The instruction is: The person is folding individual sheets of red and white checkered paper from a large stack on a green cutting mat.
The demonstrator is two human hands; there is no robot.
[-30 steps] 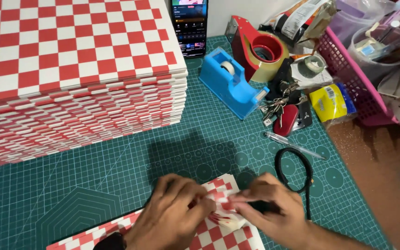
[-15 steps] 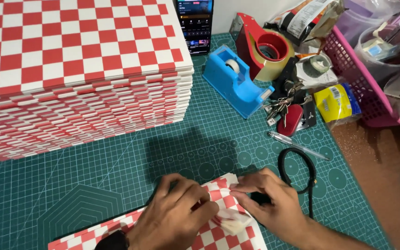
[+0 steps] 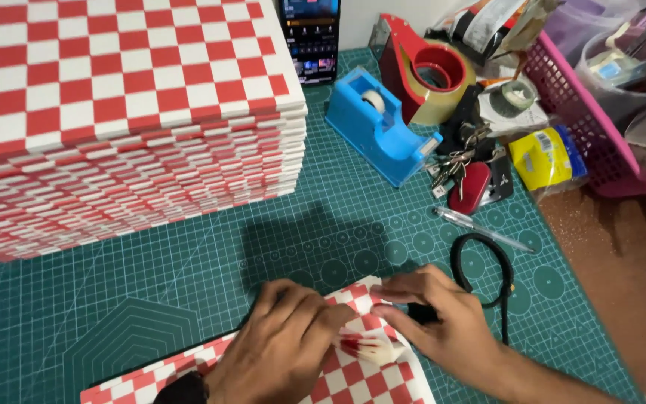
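Both hands press on a red-and-white checkered sheet (image 3: 353, 374) lying flat on the green cutting mat (image 3: 188, 284) at six o'clock. The left hand (image 3: 282, 348) and right hand (image 3: 439, 325) meet fingertip to fingertip, pinching a small folded flap of it. A tall stack of checkered sheets (image 3: 114, 127) stands at ten o'clock; a blue tape dispenser (image 3: 379, 131) sits at one o'clock.

A home craft workspace: a green cutting mat (image 3: 188, 299) with printed grid and circles covers the table (image 3: 622, 262). A tall stack of red-and-white checkered sheets (image 3: 121, 127) stands at the back left. Beside it sit a blue tape dispenser (image 3: 379, 135), a red tape dispenser (image 3: 420, 75), a pink basket (image 3: 585, 120) of supplies, a pen (image 3: 484, 230) and keys (image 3: 454, 164).
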